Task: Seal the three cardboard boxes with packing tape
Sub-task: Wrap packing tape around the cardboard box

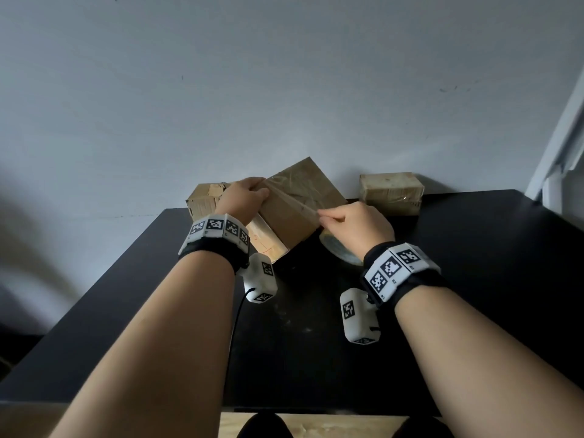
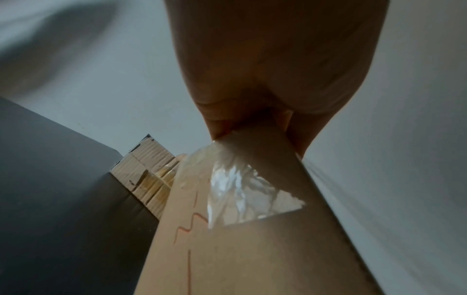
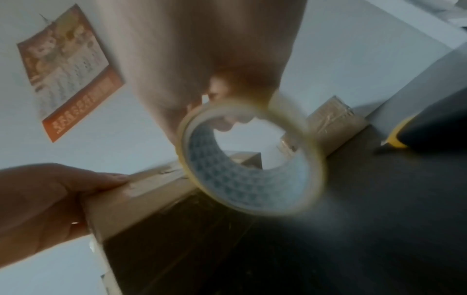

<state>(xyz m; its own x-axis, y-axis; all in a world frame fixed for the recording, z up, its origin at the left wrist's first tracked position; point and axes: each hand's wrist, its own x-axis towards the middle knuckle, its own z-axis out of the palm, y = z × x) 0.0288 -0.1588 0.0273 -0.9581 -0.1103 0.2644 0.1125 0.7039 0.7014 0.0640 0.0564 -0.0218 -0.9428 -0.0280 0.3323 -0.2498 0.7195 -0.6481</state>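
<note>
- Dark table (image 1: 474, 248): left hand (image 1: 243, 194) grips tilted middle box (image 1: 294, 210), pinning the tape end.
- Right hand (image 1: 357, 226), fingers curled round tape roll (image 3: 252, 159), holds a taut strip (image 1: 294, 200).
- Risk: strip may twist, or the propped box may slip.

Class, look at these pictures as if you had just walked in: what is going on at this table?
A person is taping a cardboard box on a black table. The left hand grips the box's upper edge, which is tilted up. The right hand holds a tape roll and draws a strip of clear tape across the box's top. Two more boxes stand by the wall: one behind the left hand, one to the right, which shows shiny tape.
</note>
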